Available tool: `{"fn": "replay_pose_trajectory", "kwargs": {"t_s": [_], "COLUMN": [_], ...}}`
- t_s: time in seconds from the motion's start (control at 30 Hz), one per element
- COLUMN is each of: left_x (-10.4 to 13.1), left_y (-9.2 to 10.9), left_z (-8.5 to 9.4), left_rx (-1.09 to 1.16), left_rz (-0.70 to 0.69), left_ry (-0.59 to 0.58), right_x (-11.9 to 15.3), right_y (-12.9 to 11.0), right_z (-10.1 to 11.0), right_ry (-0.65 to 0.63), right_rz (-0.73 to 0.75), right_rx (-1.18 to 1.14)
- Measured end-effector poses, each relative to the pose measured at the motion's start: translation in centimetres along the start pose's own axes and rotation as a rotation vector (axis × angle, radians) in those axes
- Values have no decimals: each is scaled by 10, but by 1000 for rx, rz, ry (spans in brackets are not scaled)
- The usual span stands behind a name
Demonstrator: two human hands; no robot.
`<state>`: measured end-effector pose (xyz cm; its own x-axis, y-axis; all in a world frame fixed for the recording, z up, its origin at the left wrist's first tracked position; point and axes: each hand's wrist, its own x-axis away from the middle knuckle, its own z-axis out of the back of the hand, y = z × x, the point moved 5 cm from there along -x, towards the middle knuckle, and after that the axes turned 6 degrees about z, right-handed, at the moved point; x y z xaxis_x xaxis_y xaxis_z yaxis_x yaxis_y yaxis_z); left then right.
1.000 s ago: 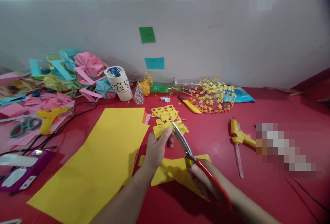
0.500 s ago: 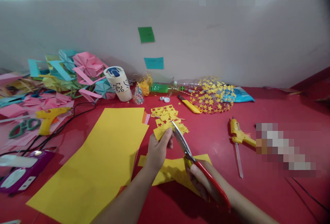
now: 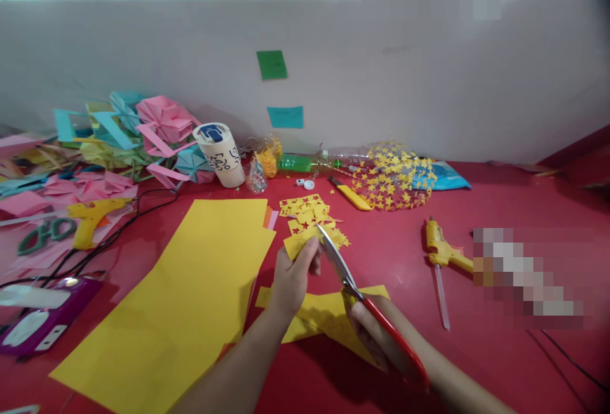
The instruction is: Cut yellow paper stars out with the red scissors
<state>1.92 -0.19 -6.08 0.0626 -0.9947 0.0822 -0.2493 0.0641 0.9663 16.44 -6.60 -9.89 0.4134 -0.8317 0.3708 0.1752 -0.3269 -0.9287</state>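
Note:
My left hand (image 3: 294, 274) pinches a small piece of yellow paper (image 3: 295, 246) between thumb and fingers. Wrapped round red-handled scissors (image 3: 395, 338) is my right hand (image 3: 369, 319), and the blades point up and left to the edge of that paper. Just beyond lie yellow scraps with star-shaped holes (image 3: 305, 206) and small cut-out stars (image 3: 342, 238). Beneath my hands, yellow paper strips (image 3: 328, 315) rest on the red table (image 3: 305, 385). Left of them, large yellow sheets (image 3: 190, 293) lie stacked. Whether the blades touch the paper is hard to make out.
A white tumbler (image 3: 226, 163), a green plastic bottle (image 3: 298, 162), a yellow box cutter (image 3: 352, 196) and a star-covered clear balloon (image 3: 393, 176) line the back. Yellow glue guns lie right (image 3: 441, 246) and left (image 3: 93, 217). Green-handled scissors (image 3: 45, 236), a purple power strip (image 3: 52, 312) and folded paper (image 3: 164, 119) fill the left.
My right hand and the scissors have shifted very slightly to the right at the handles. My left hand keeps the paper in almost the same place.

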Motion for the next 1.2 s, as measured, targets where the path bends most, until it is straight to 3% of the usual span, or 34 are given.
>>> {"fn": "replay_pose_trajectory", "kwargs": {"t_s": [0.27, 0.53, 0.87, 1.07, 1.2], "left_x": [-1, -4, -13, -13, -12], "left_y": [0, 0, 8, 14, 13], "left_z": [1, 4, 17, 17, 12], "left_rx": [60, 126, 158, 25, 7], "left_rz": [8, 23, 8, -55, -41], "left_ry": [-22, -17, 61, 69, -22], "right_x": [6, 6, -1, 0, 1], "right_y": [-19, -21, -26, -19, -16], "right_z": [2, 4, 11, 11, 11], "right_ry": [16, -10, -98, -64, -45], "right_rz": [77, 92, 209, 114, 66], "right_rx": [66, 60, 320, 232, 189]}}
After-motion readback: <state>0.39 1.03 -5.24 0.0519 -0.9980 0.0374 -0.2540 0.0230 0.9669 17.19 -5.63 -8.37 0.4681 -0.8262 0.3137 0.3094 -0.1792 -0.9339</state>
